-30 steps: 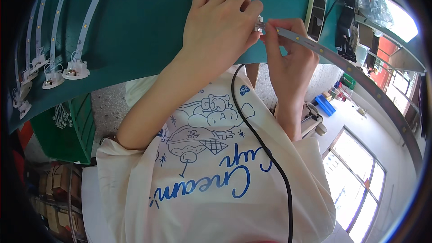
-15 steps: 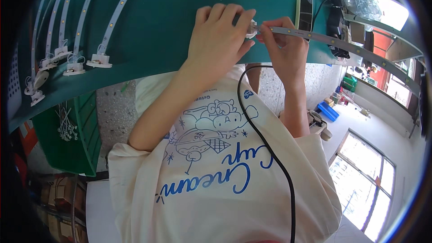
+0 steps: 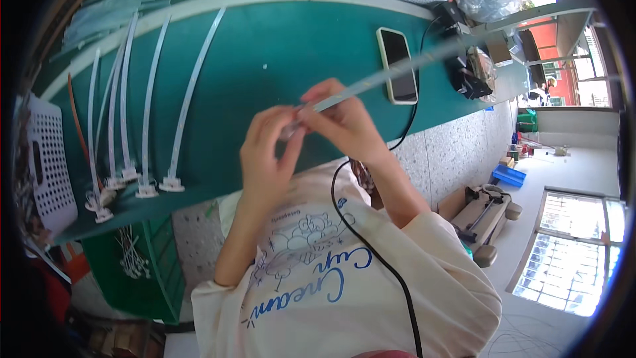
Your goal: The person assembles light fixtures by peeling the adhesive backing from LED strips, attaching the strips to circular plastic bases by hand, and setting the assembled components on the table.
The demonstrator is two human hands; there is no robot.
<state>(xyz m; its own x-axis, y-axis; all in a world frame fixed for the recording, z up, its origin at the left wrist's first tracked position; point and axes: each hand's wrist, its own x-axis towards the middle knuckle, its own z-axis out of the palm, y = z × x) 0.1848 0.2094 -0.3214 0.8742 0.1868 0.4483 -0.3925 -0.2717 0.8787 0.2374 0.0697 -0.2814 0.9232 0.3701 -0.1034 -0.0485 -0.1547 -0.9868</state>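
Note:
A long, thin LED strip (image 3: pixel 391 74) runs from my fingers up and to the right, blurred by motion. My right hand (image 3: pixel 351 126) pinches it near its lower end. My left hand (image 3: pixel 268 149) is closed on a small pale end piece (image 3: pixel 289 132) at that end, mostly hidden by the fingers. Both hands meet above the green tabletop (image 3: pixel 265 46), close to its near edge. Several similar LED strips (image 3: pixel 191 86) lie side by side on the left of the table, each with a white end cap (image 3: pixel 172 184) toward me.
A phone (image 3: pixel 399 66) lies right of my hands, near black boxes (image 3: pixel 457 53). White perforated baskets (image 3: pixel 53 159) stand at the far left and the back. A green crate (image 3: pixel 139 285) sits below the table's left edge. A black cable (image 3: pixel 371 238) crosses my shirt.
My view has shifted, showing more of the table's back and left. The strip now slants upward to the right instead of dipping, and my right hand has turned with it. Both hands remain together.

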